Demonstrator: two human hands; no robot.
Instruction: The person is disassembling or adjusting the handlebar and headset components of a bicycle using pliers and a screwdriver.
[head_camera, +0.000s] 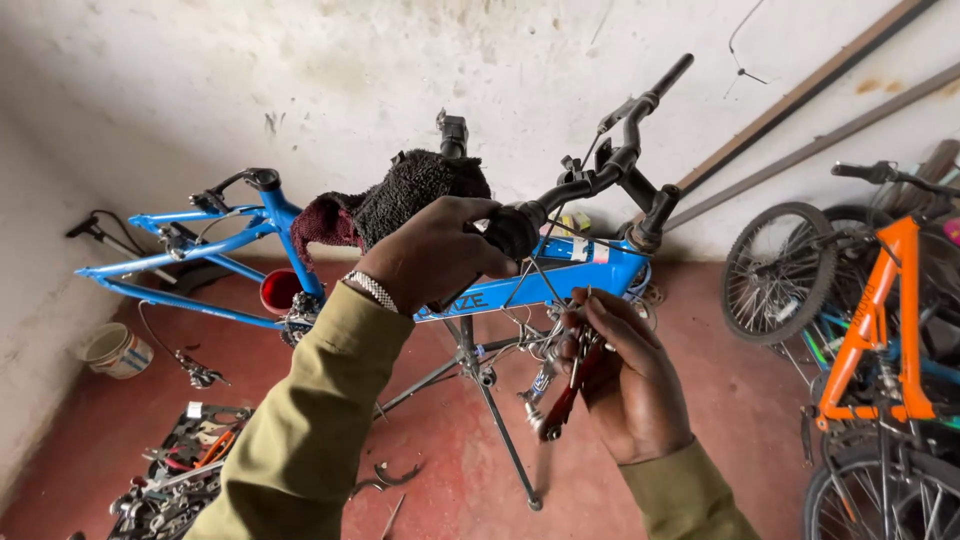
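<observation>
Two hands: left hand (435, 250) clamped round handlebar grip (512, 232); right hand (622, 375) closed on red-handled pliers (566, 392).

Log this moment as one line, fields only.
left hand: gripping handlebar grip | right hand: holding red-handled pliers | blue bike frame: on repair stand
</observation>
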